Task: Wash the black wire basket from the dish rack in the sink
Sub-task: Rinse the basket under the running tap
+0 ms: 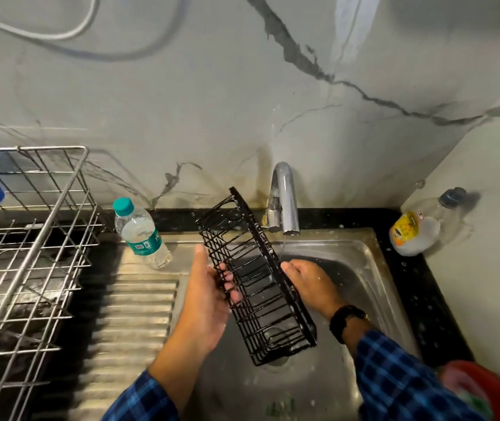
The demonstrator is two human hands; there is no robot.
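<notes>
Washing is looking partway done: the left hand [209, 299] is gripping the black wire basket [256, 281] over the sink [364, 268], and the right hand [312, 284] is touching it, its grip hiding behind.

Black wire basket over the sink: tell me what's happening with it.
A person holds the black wire basket tilted above the sink bowl. The left hand grips its left side, fingers curled through the wires. The right hand is against the right rim, its fingers hidden behind it, just below a thin stream running from the tap. A dish rack stands to the left.
</notes>
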